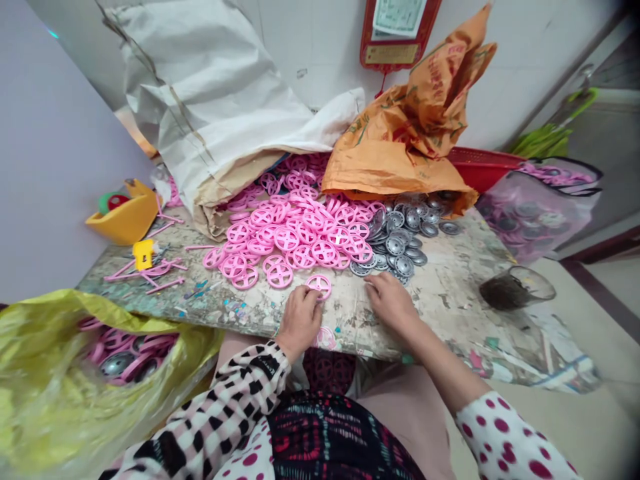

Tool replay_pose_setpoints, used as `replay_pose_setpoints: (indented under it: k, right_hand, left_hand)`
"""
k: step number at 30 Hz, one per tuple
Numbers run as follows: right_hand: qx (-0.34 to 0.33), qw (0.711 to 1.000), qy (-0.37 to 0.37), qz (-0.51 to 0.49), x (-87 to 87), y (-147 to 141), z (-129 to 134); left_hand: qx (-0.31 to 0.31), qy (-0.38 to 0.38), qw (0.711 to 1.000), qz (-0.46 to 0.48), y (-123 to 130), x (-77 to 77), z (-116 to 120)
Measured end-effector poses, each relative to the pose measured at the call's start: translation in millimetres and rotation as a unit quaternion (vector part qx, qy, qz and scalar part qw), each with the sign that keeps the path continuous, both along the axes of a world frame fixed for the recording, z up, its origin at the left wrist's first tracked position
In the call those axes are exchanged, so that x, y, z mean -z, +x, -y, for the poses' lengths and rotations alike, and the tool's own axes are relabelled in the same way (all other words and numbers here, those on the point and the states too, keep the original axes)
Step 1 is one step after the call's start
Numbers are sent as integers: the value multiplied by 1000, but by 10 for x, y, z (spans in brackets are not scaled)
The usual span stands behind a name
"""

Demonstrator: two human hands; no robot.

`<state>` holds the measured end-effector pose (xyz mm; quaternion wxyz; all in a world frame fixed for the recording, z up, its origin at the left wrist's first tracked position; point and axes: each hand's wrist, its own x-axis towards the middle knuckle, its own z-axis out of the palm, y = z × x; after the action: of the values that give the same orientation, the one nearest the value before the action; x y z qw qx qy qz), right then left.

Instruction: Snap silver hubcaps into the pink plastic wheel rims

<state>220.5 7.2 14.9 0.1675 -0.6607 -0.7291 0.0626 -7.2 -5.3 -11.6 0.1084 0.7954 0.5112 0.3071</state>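
Note:
My left hand (301, 319) is closed on a pink toy wheel (320, 285) with crossed spokes, its fingertips on the near rim. The wheel lies at the near edge of a heap of similar pink wheels (287, 239). To the right, my right hand (393, 303) rests low over the table with fingers curled and bunched together. Its fingertips are just short of a pile of grey hubcap-like discs (395, 245). Whether anything is pinched in them is hidden. A pale pink round mark (326, 337) shows on the table edge between my hands.
A white sack (215, 80) and an orange sack (395, 150) lie open behind the heaps on the worn table (440, 300). Pink rods (163, 270) and a yellow container (125, 217) are left; a dark-filled cup (515, 288) is right. A yellow bag (45, 373) hangs lower left.

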Motion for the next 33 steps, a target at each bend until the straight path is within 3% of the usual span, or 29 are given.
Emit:
replay_pose_setpoints:
  k: [3,7,14,18,21,28,33]
  right_hand:
    - [34,995,-12,94,2,-49,-242]
    - [10,988,-9,155,-6,-194,-171]
    - [-71,992,-1,106,45,-103,243]
    - [-22,999,-5,44,21,112,127]
    - [21,998,-11,62,-22,189,-52]
    - [-23,983,-30,177,-45,74,-254]
    - [-31,992,-12,124,-34,49,-126]
  left_hand:
    - [-1,-6,1000,10,0,2,5]
    - [-9,-14,1000,20,-3,-18,10]
    - [1,-24,1000,6,2,-11,21]
    - [8,-22,1000,3,0,-1,24]
    - [7,-18,1000,8,0,-6,28]
    - [5,-11,1000,8,3,-2,28]
    - [7,-9,1000,4,0,14,15]
